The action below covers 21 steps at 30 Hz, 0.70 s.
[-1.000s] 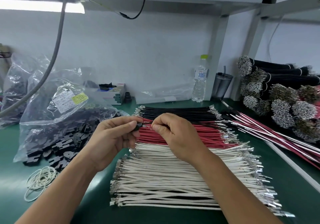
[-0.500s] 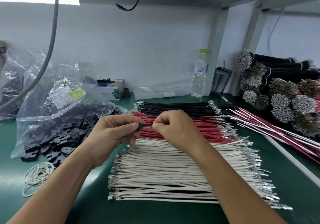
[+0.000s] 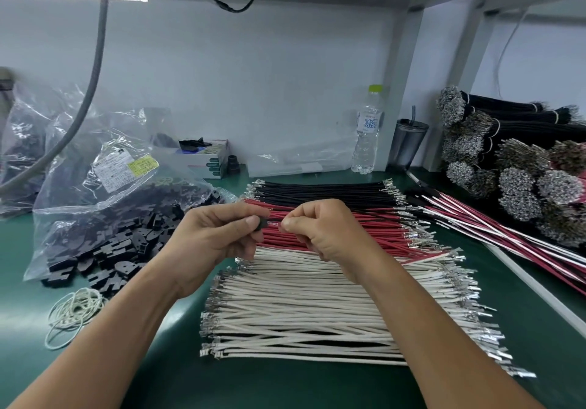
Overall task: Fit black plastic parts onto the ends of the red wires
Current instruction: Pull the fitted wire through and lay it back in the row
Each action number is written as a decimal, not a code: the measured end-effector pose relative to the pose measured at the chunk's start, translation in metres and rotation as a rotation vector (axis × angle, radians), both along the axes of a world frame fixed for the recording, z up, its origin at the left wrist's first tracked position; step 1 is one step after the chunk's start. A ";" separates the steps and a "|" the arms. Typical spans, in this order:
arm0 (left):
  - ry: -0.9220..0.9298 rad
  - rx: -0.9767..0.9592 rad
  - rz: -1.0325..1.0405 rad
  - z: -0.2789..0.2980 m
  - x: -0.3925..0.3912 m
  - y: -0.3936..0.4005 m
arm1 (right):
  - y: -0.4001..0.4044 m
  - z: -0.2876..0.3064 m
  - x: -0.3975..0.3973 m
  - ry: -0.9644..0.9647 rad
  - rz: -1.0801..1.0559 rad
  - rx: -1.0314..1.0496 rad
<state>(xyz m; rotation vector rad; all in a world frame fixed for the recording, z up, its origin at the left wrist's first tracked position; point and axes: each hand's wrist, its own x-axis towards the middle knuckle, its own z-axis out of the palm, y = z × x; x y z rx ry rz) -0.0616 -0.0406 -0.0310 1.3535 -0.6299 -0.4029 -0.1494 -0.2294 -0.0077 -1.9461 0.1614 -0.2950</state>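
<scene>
At mid-frame we see the left hand (image 3: 218, 237) pinching a black plastic part (image 3: 262, 223), mostly hidden behind its thumb. The right hand (image 3: 320, 229) is curled, pinching what seems a red wire end; we cannot make it out against the red wires (image 3: 355, 231) on the green worktop (image 3: 285, 386). The bag of black parts (image 3: 104, 218) lies left.

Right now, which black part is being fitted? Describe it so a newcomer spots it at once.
Start at the wire stack mid-bench: black, red, then white rows. Above the red row two hands meet. The part is the small black piece pinched in the left hand, the only one off the bench; the rest spill from the bag at left.
</scene>
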 end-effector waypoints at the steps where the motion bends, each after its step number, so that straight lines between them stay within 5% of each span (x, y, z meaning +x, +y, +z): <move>1: -0.051 0.040 0.020 -0.001 -0.001 -0.001 | 0.001 -0.001 0.000 -0.011 -0.026 -0.097; 4: -0.149 0.116 0.068 -0.002 -0.003 -0.003 | 0.008 -0.002 0.002 -0.046 -0.118 -0.449; 12: 0.007 0.036 0.041 -0.001 -0.007 -0.009 | 0.008 -0.004 0.002 -0.119 -0.099 -0.450; 18: -0.575 0.222 0.262 0.001 -0.010 -0.006 | 0.002 -0.005 -0.001 -0.192 -0.040 -0.316; 21: -0.596 0.251 0.242 0.006 -0.013 -0.003 | -0.001 -0.005 -0.002 -0.234 -0.061 -0.365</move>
